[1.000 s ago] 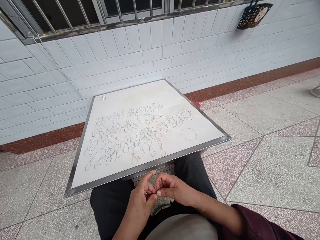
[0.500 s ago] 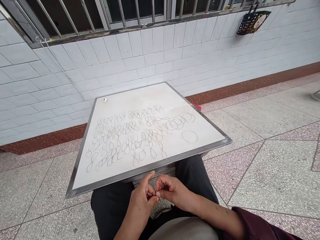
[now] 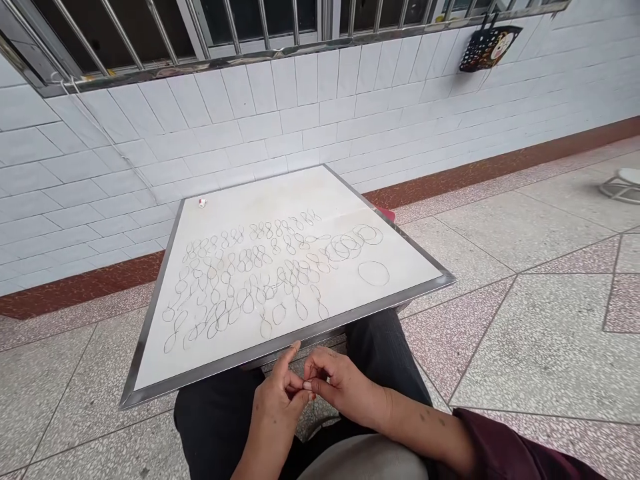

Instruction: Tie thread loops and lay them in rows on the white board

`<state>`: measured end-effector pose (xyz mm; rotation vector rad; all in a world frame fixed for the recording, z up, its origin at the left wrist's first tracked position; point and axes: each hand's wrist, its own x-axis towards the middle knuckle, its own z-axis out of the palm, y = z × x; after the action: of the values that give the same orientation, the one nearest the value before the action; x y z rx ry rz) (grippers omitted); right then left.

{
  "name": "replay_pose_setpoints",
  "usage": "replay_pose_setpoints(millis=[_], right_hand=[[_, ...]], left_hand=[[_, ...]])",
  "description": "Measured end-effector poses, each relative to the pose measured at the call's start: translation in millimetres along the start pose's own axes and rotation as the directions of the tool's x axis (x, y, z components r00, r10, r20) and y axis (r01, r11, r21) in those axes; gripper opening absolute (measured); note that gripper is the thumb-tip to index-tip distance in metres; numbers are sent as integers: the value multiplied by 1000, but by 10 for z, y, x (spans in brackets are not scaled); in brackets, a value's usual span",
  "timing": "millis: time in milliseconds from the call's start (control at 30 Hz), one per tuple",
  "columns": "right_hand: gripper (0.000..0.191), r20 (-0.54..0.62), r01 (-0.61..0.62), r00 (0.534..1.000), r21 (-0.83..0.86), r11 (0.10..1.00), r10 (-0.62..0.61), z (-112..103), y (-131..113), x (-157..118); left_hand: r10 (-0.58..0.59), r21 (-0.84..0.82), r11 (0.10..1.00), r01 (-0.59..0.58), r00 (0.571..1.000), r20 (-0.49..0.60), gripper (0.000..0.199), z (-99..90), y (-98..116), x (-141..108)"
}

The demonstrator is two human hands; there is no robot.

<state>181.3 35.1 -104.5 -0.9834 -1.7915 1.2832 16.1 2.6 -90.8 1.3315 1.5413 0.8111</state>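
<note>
My left hand (image 3: 276,403) and my right hand (image 3: 346,388) meet above my lap, just in front of the table's near edge. Thumb and fingers of each are pinched together, tips touching the other hand's. Whatever lies between them is too small or hidden to make out. The left index finger points up toward the table edge. On the white table top (image 3: 295,190) lie rows of thin dark loops, many twisted into figure-eights (image 3: 299,302). Several rounder rings overlap at the right, and one single ring (image 3: 359,270) lies apart near the right front.
A grey metal rim (image 3: 295,340) borders the table, which stands by a white tiled wall (image 3: 240,133) with a barred window. A small white-and-red item (image 3: 202,203) sits at the far left corner. A dark bag (image 3: 487,52) hangs on the wall. A stool (image 3: 625,187) stands at right.
The view has shifted slightly, so most of the scene appears a little further left and more of the stool shows. Both hands remain pinched together in nearly the same pose.
</note>
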Motion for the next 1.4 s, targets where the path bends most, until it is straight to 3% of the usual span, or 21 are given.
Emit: replay_pose_setpoints(millis=[200, 467, 533, 600, 733, 1033, 1267, 1400], right_hand=[[15, -34, -69, 997, 28, 997, 70, 0, -4, 53], [12, 36, -284, 957, 317, 905, 288, 29, 29, 177], [12, 36, -327, 942, 323, 888, 333, 35, 52, 209], [12, 70, -364, 930, 331, 871, 362, 29, 62, 229], [13, 163, -378, 926, 343, 860, 342, -11, 21, 240], [17, 312, -409, 901, 379, 830, 302, -118, -184, 303], [21, 179, -390, 921, 397, 831, 347, 42, -156, 323], [16, 49, -343, 938, 290, 894, 344, 126, -163, 334]], left_hand=[[141, 161, 979, -127, 987, -79, 63, 86, -77, 4], [182, 253, 958, -132, 965, -188, 58, 125, -13, -2], [117, 171, 982, -82, 972, -203, 59, 112, 4, 16], [11, -16, 1000, -14, 985, -174, 64, 85, 9, 36], [-137, -344, 933, 109, 989, -60, 79, 9, 17, 59], [-227, -466, 857, 221, 973, 44, 83, -136, 127, 36], [-151, -444, 888, 121, 988, -32, 81, -117, 133, 35], [-84, -380, 924, 36, 991, -109, 75, -72, 98, 16]])
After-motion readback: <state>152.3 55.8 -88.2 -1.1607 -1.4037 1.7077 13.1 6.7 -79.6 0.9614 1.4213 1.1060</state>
